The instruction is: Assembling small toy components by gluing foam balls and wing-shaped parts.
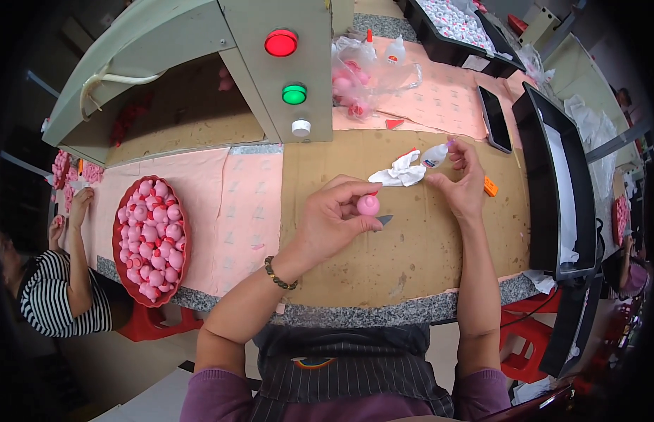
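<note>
My left hand (pixel 334 214) is closed on a small round pink figure (pixel 368 205) with a red part at its top, pinched between thumb and fingers. A grey pointed blade (pixel 385 220) shows beside that thumb; its other end is hidden, and I cannot tell whether it is held. To the right, my right hand (pixel 462 176) has its thumb apart from its curled fingers. The fingertips are at the purple tip of a small white squeeze bottle (pixel 434 156), which lies tilted. Next to the bottle is a crumpled white tissue (pixel 399 172).
A red basket (pixel 116 257) heaped with pink figures stands at left. Behind it rises a grey machine (pixel 246 32) with red and green lights. At right are an orange object (pixel 490 186), a phone (pixel 495 118) and a black tray (pixel 522 169). A co-worker (pixel 63 281) sits far left.
</note>
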A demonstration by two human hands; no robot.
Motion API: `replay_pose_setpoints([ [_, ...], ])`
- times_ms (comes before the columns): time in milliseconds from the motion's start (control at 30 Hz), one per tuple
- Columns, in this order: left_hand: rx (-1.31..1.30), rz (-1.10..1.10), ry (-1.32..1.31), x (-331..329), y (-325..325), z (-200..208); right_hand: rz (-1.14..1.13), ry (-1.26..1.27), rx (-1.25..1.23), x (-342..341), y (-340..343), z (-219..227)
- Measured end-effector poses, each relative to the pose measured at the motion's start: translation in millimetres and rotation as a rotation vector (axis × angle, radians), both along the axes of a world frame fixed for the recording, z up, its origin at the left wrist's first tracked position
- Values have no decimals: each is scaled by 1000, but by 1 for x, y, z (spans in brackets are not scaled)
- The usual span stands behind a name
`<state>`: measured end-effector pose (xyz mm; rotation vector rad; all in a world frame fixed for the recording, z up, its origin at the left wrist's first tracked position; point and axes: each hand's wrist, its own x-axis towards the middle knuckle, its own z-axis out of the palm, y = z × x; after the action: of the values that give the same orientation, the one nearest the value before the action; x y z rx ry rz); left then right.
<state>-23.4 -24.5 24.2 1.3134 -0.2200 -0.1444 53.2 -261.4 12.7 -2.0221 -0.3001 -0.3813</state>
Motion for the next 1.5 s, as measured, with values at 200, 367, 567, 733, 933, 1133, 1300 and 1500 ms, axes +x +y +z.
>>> replay_pose_setpoints([
  [200, 159, 63, -148, -2, -4, -4, 14, -21, -80, 0, 6, -3],
  [367, 158, 35, -79, -3, -4, -12, 23, 38, -76, 5, 1, -14],
  [567, 106, 45, 13, 0, 0, -12, 135, 127, 166, -14, 22, 9],
  [733, 90, 77, 88, 5, 4, -10, 423, -39, -82, -33, 30, 28],
  [933, 173, 94, 78, 8, 9, -11, 429, 24, 42, -42, 31, 34],
  [1133, 164, 25, 116, 8, 10, -2, 397, 111, 243, -48, 34, 40],
  [1300, 204, -109, 177, 8, 13, 0, 389, 186, 297, -52, 33, 46],
  [1500, 248, -168, 187, 7, 14, 3, 393, 239, 246, -53, 32, 45],
])
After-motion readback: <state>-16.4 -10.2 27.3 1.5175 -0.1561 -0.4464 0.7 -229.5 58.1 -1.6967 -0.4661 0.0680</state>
